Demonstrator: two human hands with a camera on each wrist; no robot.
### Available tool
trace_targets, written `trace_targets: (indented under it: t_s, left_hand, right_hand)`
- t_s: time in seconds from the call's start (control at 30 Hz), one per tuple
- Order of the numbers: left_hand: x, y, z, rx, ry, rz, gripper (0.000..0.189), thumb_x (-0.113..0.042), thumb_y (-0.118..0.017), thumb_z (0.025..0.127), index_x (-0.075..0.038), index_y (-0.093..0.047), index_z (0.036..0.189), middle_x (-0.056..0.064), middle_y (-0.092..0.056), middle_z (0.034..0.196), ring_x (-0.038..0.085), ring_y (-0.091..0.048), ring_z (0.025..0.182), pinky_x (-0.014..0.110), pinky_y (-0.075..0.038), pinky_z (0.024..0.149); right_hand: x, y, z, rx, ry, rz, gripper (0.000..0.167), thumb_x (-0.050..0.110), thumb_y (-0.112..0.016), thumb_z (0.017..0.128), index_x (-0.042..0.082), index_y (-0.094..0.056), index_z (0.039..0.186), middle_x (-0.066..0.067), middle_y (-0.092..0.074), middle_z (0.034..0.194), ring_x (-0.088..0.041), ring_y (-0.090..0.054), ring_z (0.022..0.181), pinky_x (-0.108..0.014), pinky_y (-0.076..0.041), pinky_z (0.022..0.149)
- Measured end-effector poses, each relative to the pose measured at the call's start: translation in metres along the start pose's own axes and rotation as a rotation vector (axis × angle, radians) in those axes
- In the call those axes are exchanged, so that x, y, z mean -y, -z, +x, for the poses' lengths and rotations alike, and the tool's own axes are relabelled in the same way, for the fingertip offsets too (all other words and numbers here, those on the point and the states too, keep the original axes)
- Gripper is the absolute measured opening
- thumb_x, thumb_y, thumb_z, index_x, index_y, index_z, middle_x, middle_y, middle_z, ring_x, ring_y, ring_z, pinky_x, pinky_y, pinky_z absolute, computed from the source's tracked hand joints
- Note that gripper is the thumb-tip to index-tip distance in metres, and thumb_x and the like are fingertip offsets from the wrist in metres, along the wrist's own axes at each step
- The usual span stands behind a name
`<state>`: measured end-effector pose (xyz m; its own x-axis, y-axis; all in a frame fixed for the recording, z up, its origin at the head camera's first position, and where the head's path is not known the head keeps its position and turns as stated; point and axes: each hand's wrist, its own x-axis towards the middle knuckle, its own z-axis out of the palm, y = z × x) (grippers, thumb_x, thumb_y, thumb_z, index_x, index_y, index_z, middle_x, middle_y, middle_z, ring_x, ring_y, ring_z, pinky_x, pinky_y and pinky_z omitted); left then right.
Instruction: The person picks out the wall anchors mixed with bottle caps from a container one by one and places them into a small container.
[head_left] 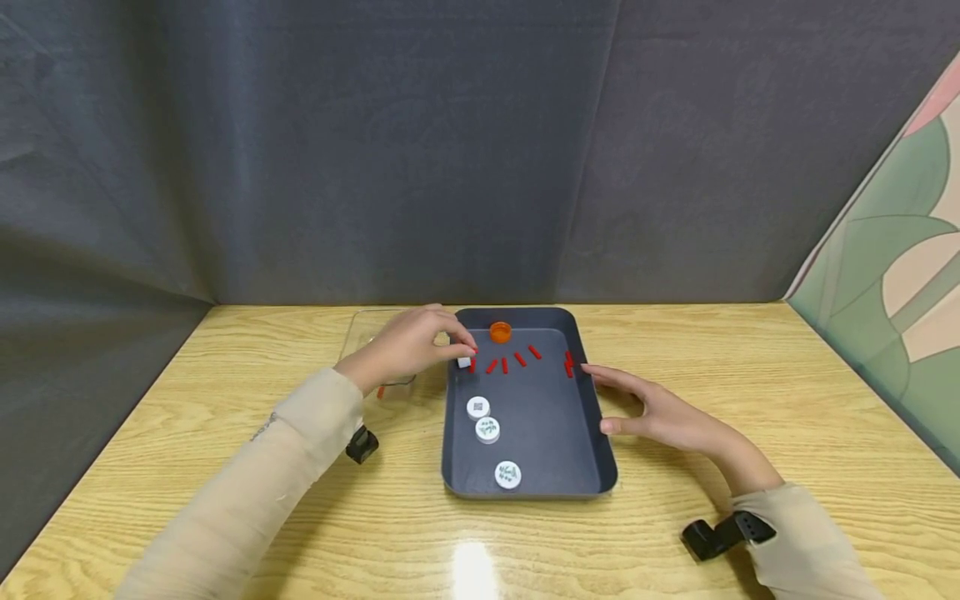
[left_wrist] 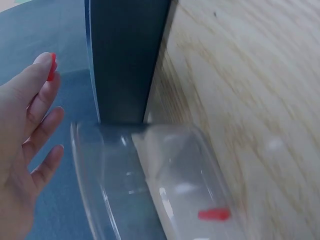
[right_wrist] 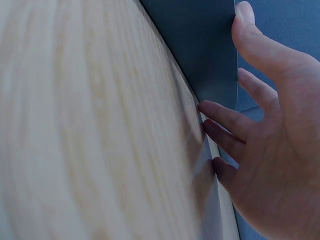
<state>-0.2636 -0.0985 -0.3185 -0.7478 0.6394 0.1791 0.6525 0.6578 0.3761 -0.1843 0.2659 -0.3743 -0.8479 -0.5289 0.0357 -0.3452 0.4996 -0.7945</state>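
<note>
we see the left hand (head_left: 416, 343) pinching a red stick (left_wrist: 52, 67), the right hand (head_left: 660, 412) relaxed beside the tray (head_left: 540, 433), where a careless bump could scatter the loose sticks (head_left: 505, 365).

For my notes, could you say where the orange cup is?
In the head view, the orange cup sits in the far end of the tray, left of centre, beyond red sticks.

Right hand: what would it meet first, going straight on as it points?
The right hand would probably meet the tray's right wall first; whether they touch is unclear. Red pieces lie just beyond, inside.
</note>
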Motion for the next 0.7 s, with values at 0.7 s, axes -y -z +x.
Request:
trace_targets:
  t_s: [0.7]
  left_hand:
    - [0.029, 0.023, -0.041, -0.101, 0.057, -0.012, 0.014, -0.03, -0.071, 0.093, -0.023, -0.078, 0.103, -0.013, -0.069, 0.104, 0.018, -0.06, 0.1, 0.037, -0.047, 0.084]
  right_hand:
    - [0.003, 0.001, -0.001, 0.002, -0.013, -0.013, 0.077, 0.027, -0.075, 0.089, 0.016, -0.036, 0.154, -0.015, -0.039, 0.154, -0.036, -0.037, 0.14, -0.04, -0.031, 0.111]
